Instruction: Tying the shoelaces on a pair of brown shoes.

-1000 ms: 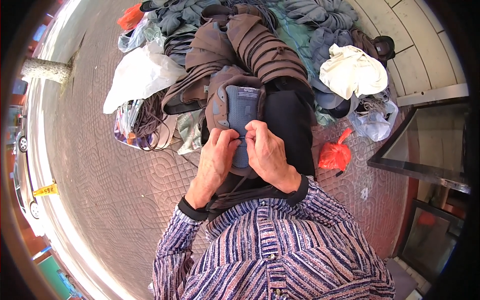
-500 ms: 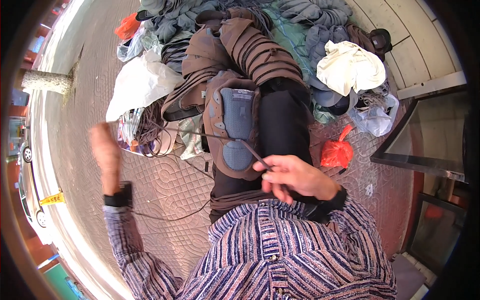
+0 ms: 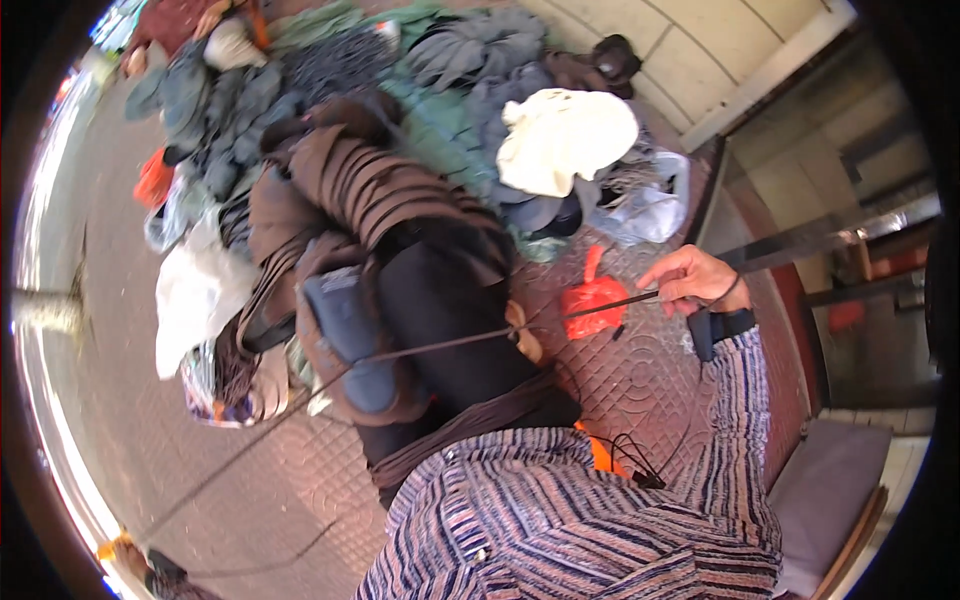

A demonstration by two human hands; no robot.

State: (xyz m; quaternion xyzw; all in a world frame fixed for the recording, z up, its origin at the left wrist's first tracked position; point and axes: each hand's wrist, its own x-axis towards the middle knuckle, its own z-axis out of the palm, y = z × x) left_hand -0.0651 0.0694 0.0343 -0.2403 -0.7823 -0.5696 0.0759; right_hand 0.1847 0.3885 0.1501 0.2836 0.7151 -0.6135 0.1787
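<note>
- Hands: well apart. Right hand (image 3: 690,280) at 3 o'clock, fingers closed on a dark cord (image 3: 440,345). Left hand (image 3: 129,554) at 8 o'clock, against the picture's rim; small and blurred, cannot tell how its fingers stand.
- Cord: drawn out in a nearly straight line from the right hand down toward the left, crossing in front of the lap.
- Brown piece with blue-grey mesh pads (image 3: 337,310): between 8 and 9 o'clock, near centre, lying on the black trousers (image 3: 440,300). The cord passes across its pads as seen from above.
- Red plastic bag (image 3: 592,297): 3 o'clock, on the patterned paving (image 3: 655,375); the cord runs in front of it.
- Brown layered stack (image 3: 385,185): 11 o'clock, just beyond the knees.
- White plastic bag (image 3: 200,295): 9 o'clock.
- Cream cloth (image 3: 565,140): 1 o'clock; clear plastic bag (image 3: 650,210) just beside it, 2 o'clock.
- Grey layered stack (image 3: 475,45): 12 o'clock, near the tiled wall.
- Grey cushion (image 3: 835,495): 4 o'clock.
</note>
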